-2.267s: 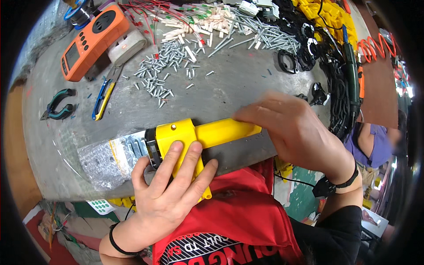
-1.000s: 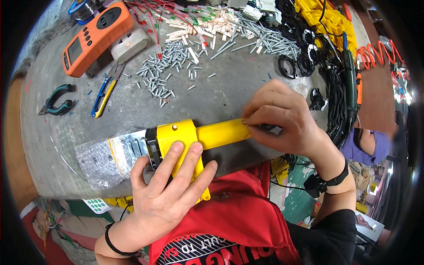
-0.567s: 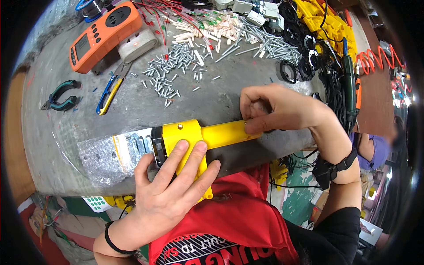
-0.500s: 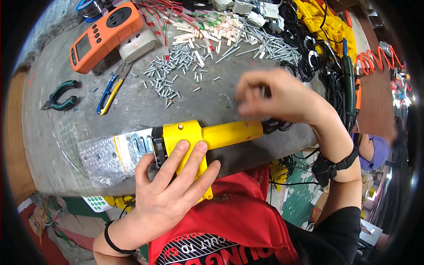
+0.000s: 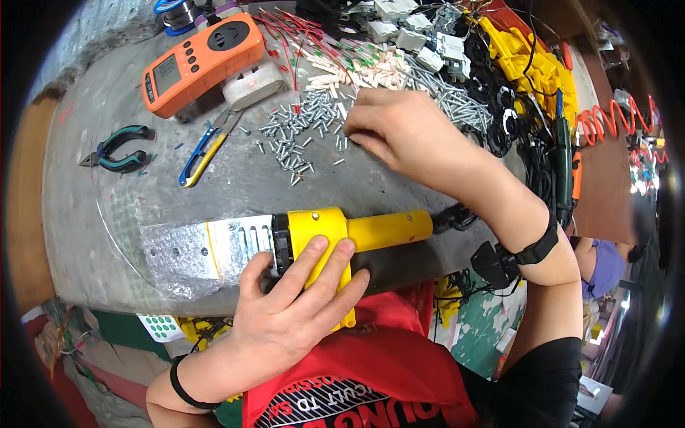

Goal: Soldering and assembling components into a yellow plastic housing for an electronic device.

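Observation:
A yellow-handled electric tool lies across the bench in front of me, its flat metal end wrapped in clear bubble plastic. My left hand grips its yellow housing, fingers over the top and thumb by the black collar. One screw shows in the housing and another in the handle. Farther off, my right hand is at the right edge of a pile of short silver screws. Its fingers are pinched together; whatever lies between the tips is hidden.
An orange socket meter, pliers and yellow-blue snips lie at left. Behind sit long screws, pale sticks, white blocks and yellow housings. A green screwdriver hangs at right; another person is beyond.
My right hand has moved left and away from me, from above the tool's handle to the short screws. My left hand stays on the housing. The whole view has shifted slightly.

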`<state>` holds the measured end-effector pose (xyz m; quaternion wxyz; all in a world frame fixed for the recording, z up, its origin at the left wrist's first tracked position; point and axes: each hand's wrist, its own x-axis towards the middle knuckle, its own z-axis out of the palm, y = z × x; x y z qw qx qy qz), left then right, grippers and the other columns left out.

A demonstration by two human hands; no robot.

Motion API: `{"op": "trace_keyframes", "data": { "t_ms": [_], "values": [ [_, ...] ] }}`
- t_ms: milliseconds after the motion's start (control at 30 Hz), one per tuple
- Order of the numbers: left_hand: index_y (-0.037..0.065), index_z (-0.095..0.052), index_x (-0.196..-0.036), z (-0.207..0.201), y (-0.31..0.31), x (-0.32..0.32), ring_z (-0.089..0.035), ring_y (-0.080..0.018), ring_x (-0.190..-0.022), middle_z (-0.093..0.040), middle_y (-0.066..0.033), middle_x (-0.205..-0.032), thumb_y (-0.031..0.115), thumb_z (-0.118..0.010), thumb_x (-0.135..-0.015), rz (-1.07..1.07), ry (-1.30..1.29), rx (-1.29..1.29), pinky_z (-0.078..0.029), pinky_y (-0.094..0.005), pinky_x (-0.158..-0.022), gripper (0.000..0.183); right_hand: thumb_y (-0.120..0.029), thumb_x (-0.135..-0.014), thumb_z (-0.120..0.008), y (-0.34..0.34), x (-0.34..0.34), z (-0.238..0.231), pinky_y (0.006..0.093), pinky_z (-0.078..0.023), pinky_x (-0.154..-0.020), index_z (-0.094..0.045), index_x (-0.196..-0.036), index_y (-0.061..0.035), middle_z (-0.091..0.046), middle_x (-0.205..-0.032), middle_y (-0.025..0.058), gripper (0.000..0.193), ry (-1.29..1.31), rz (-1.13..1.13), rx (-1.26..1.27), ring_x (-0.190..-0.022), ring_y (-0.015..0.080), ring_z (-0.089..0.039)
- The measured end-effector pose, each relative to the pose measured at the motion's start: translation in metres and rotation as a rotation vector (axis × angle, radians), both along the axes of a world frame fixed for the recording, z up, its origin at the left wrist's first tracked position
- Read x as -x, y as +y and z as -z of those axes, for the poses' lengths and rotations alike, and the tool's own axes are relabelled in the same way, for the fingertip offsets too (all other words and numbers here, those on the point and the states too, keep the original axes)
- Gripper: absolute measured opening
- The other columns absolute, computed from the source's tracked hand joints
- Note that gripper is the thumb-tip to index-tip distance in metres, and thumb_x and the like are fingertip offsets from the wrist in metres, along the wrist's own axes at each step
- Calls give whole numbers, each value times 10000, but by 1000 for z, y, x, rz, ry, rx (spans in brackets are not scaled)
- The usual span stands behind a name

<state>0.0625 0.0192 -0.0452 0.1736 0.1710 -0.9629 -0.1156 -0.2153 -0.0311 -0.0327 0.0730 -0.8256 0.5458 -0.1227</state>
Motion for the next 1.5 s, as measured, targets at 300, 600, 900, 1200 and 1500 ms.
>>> {"op": "trace_keyframes", "data": {
  "t_ms": [300, 600, 900, 1200, 1500],
  "values": [
    [218, -668, -1185, -1, -1, 5, -484, -196, -1307, -573, -44, -1385, 243, -618, -784, 19, 9, -17, -332, -472, -923, 405, -94, -736, -650, 7, -1, 4, 467, -544, -664, -615, -881, -31, -662, -828, 145, 161, 100, 37, 71, -755, 374, -658],
    [264, -665, -1260, -4, -12, 1, -507, -240, -1265, -529, -52, -1428, 229, -628, -790, 67, -54, 69, -371, -417, -954, 472, 14, -773, -737, 139, -66, -48, 286, -480, -576, -659, -909, -35, -622, -796, 66, 164, -594, 122, -308, -662, 157, -611],
    [259, -677, -1247, -3, -17, 0, -530, -240, -1237, -543, -29, -1415, 185, -623, -787, 102, -36, 79, -414, -389, -918, 469, -12, -747, -760, 153, -92, -32, 338, -487, -566, -637, -892, -59, -607, -834, 76, 196, -460, 124, -131, -650, 219, -611],
    [291, -659, -1277, 2, -20, 0, -538, -224, -1226, -541, -20, -1421, 197, -633, -777, 90, -28, 93, -412, -379, -909, 509, -28, -738, -760, 144, -96, -35, 322, -495, -536, -635, -893, -65, -606, -838, 76, 203, -431, 128, -182, -659, 226, -620],
    [221, -596, -1363, -15, -27, -4, -511, -237, -1263, -504, -34, -1465, 251, -694, -695, 169, -56, -90, -394, -403, -930, 676, -182, -731, -670, 132, -115, -11, 298, -487, -541, -564, -752, -100, -481, -752, 31, 135, -199, -176, 258, -671, 194, -568]
  ]
}}
